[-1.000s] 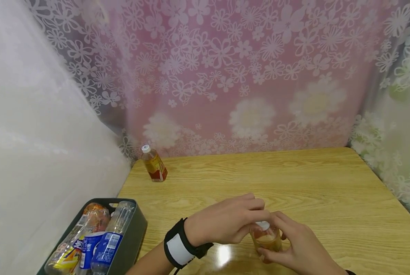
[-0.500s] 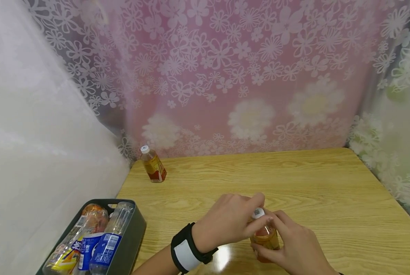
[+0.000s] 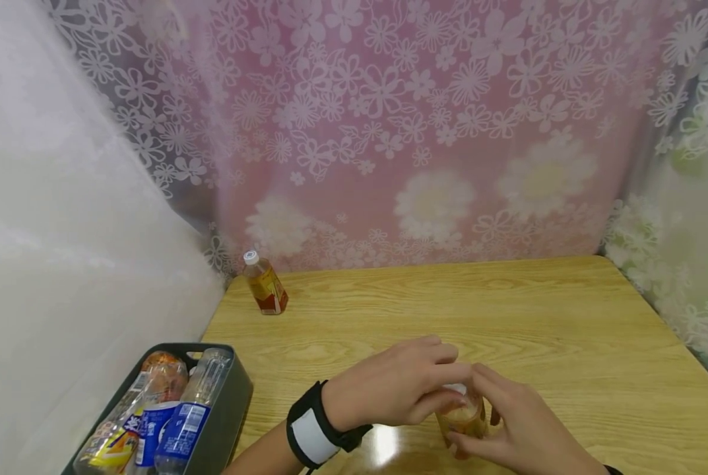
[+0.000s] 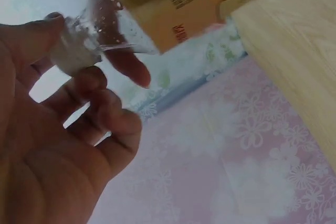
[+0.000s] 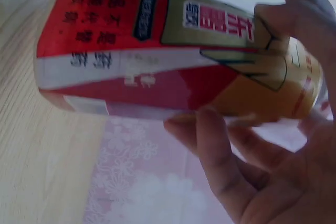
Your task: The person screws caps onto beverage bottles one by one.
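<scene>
A small bottle of amber drink (image 3: 464,420) with a red and gold label (image 5: 157,61) stands on the wooden table (image 3: 508,316) near its front edge. My right hand (image 3: 496,422) grips the bottle's body from the right, fingers (image 5: 220,156) curled round the label. My left hand (image 3: 449,390) reaches over the top, and its fingertips (image 4: 89,80) pinch the white cap (image 4: 73,56). In the head view the cap is mostly hidden under the left fingers.
A second capped amber bottle (image 3: 264,284) stands at the table's far left corner. A dark bin (image 3: 229,409) holding several bottles (image 3: 178,422) sits at the near left. Flowered curtains (image 3: 389,132) close off the back and sides.
The bottle dipped back toward me after rising slightly. My left fingers shifted over the cap, which showed half a second ago and is now mostly covered. Both hands kept their hold.
</scene>
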`<state>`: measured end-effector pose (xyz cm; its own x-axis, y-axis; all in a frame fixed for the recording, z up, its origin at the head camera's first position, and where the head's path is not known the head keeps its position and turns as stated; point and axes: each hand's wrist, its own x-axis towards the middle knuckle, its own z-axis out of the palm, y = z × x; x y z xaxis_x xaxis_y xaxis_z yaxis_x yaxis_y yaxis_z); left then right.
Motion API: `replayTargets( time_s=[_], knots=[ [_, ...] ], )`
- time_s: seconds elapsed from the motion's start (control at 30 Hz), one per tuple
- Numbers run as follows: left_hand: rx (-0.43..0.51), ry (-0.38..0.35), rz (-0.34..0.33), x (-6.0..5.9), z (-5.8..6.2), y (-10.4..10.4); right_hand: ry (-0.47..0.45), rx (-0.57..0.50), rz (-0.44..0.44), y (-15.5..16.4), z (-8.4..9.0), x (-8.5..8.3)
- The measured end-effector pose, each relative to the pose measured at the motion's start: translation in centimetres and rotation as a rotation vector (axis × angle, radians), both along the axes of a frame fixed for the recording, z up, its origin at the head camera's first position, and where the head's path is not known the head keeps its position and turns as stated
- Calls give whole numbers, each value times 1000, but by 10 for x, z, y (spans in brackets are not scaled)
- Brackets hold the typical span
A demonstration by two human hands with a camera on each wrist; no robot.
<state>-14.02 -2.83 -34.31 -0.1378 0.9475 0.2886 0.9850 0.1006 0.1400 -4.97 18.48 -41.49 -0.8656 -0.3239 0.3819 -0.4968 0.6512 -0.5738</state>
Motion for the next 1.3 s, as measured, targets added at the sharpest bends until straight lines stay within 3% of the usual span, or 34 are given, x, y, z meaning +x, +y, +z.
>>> replayTargets(
  time_s=[0.1,0.17,0.37,0.47,0.53,0.63,0.77,0.97,1.1,1.2,1.3],
  knots=[
    [-58,12,-20,1,3,-3,-5,-2,35,3,-1,-2],
    [-37,8,-2,0,3,-4,-19,-4,18,2,-1,-3],
    [147,-79,207,5,-5,-1,-13,12,-151,-9,1,0],
    [173,-72,311,9,-9,3,17,37,-201,-15,0,1],
    [175,-79,339,10,-10,5,33,53,-216,-18,-2,1],
    [172,-91,321,10,-11,7,34,55,-220,-19,-3,1],
    [192,-132,213,6,-11,6,51,33,-177,-17,-3,1],
    [141,-6,51,0,-8,5,-55,-64,-21,-8,1,1],
    [75,-18,-19,-3,-6,2,-123,-59,41,-4,2,-1],
    [81,-51,-18,-3,-7,0,-137,-53,39,-4,2,-1],
    [143,-76,60,-2,-9,0,-93,-31,-31,-6,1,1]
  ],
)
